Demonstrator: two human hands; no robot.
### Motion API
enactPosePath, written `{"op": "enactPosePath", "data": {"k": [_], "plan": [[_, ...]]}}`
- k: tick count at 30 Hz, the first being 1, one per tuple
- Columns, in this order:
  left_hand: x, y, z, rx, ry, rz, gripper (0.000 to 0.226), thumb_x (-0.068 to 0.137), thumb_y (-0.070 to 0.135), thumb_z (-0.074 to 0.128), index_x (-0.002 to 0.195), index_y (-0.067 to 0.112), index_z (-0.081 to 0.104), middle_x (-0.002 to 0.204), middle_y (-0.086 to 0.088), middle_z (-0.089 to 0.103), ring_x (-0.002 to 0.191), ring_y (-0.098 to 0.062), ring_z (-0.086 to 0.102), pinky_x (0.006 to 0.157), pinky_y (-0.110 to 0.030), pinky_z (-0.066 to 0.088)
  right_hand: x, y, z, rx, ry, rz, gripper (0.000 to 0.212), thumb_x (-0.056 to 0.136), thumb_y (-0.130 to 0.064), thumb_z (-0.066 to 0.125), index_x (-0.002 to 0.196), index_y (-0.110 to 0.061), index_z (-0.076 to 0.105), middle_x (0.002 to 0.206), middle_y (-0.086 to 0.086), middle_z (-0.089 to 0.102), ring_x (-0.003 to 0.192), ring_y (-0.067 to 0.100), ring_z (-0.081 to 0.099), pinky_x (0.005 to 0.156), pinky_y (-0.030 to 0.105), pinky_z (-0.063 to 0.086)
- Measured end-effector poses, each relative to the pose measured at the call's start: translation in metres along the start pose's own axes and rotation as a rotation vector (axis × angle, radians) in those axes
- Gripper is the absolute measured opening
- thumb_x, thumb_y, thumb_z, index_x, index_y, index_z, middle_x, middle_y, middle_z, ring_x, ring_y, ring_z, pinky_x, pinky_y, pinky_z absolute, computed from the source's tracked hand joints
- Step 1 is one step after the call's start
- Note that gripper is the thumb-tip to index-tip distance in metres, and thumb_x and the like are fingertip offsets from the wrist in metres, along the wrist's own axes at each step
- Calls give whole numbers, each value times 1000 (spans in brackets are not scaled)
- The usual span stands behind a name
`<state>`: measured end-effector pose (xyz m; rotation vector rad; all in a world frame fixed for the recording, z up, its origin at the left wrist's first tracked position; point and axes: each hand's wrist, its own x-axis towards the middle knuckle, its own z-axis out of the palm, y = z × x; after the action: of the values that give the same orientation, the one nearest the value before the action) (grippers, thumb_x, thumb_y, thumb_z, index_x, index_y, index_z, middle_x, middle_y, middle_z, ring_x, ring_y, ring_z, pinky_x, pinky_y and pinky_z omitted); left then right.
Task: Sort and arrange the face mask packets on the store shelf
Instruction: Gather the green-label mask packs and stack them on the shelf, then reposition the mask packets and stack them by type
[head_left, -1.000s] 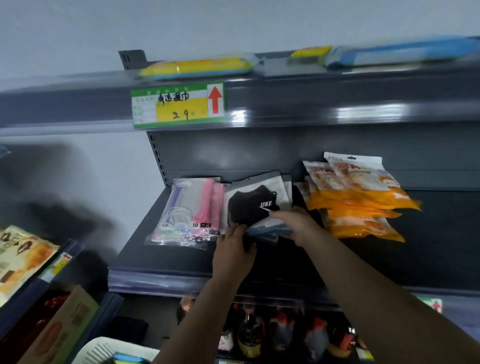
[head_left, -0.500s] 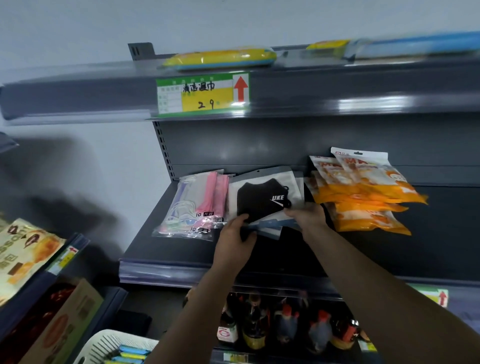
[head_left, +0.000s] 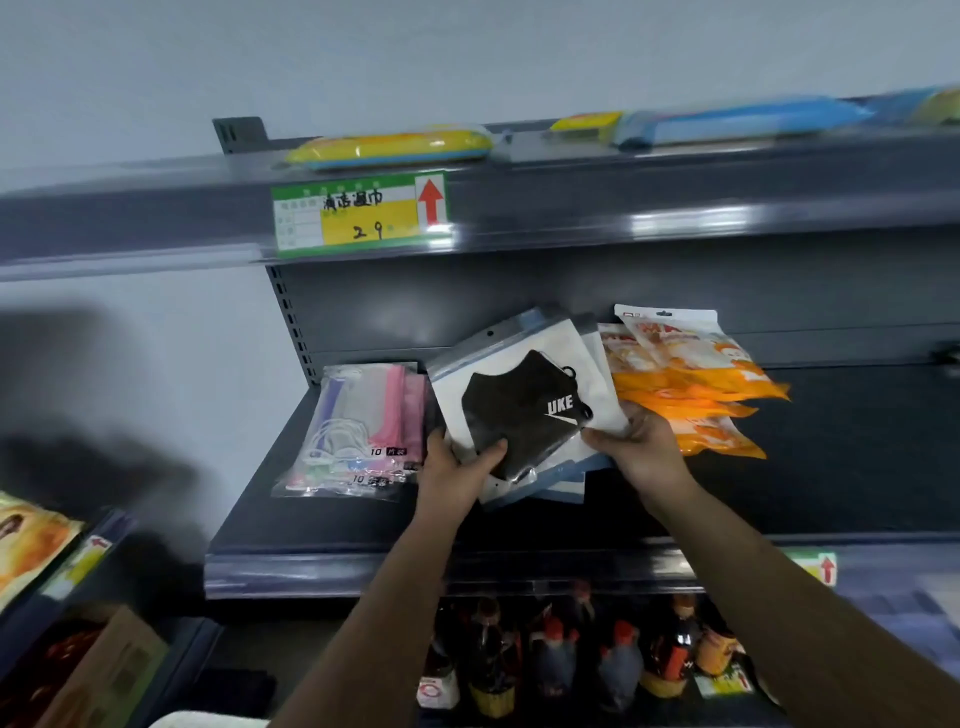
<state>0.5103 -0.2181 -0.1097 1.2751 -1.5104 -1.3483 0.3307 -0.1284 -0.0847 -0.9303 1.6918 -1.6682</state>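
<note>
Holding clear plastic black-mask packet (head_left: 524, 410) tilted above dark shelf (head_left: 322, 525): left hand (head_left: 457, 473) grip pinching bottom-left corner, right hand (head_left: 644, 447) grip pinching right edge.

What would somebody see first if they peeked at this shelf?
Probably the black mask packet in the middle of the grey shelf, tipped up and gripped by the left hand and the right hand. Bright orange packets fan out just to its right, and clear packets of pink and white masks lie to its left.
</note>
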Motion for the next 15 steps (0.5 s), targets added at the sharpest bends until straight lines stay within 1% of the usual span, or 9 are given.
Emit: {"op": "enactPosePath", "data": {"k": [1,3,5,7,8,9,11,12,15], "plan": [[7,-1,1,-61,-12,-8,93,40,52,80,121,14,53,111,0,69,104,-19,65,100,-44,48,-2,1,-6,19,-26,-24,30,78,8,66,103,-8,63,78,-10,72,73,9,68,63,16,53],[10,6,1,-105,-48,-2,93,40,41,85,122,10,54,109,-2,71,101,-18,67,98,-42,49,-5,3,-16,21,-68,-75,34,79,10,64,109,-6,62,79,-11,74,78,7,69,71,20,55],[0,19,-1,-111,-85,40,73,52,24,87,118,10,58,107,-4,71,97,-17,67,89,-32,54,-7,4,-25,6,-100,-120,39,80,11,63,114,-9,60,92,-7,73,88,11,67,80,23,53],[-5,23,-2,-134,-109,88,45,65,2,81,104,14,63,100,-4,70,88,-14,67,74,-19,56,-9,3,-31,1,-130,-143,45,80,12,62,118,-10,56,102,2,68,94,13,63,84,26,50],[-6,23,-3,-146,-113,113,40,67,-5,78,97,17,64,97,-6,70,87,-17,68,72,-19,56,-9,2,-34,-8,-141,-146,48,79,13,62,121,-11,54,105,5,67,95,15,62,85,29,49],[-8,22,-4,-163,-107,137,40,67,-8,77,93,19,64,96,-8,70,89,-22,68,76,-24,57,-9,1,-35,-26,-156,-149,51,79,13,62,123,-11,52,105,7,66,95,15,62,85,31,49],[-12,19,-4,-203,-79,177,44,66,-8,77,99,19,63,102,-9,70,96,-24,67,84,-34,55,-7,-1,-35,-101,-177,-158,59,77,13,65,128,-13,48,105,6,66,95,13,64,83,29,51],[-13,17,-4,-205,-55,198,49,67,-6,77,105,18,60,104,-7,69,97,-21,66,85,-31,55,-6,-2,-33,-145,-173,-168,64,75,12,68,129,-15,45,108,6,65,99,14,63,84,30,51],[-19,22,-4,-161,14,286,58,71,-4,76,116,20,48,103,8,63,93,-4,60,79,-11,51,-7,-9,-24,-276,-133,-211,77,70,6,75,133,-18,38,114,1,58,112,21,55,90,33,47]]}}
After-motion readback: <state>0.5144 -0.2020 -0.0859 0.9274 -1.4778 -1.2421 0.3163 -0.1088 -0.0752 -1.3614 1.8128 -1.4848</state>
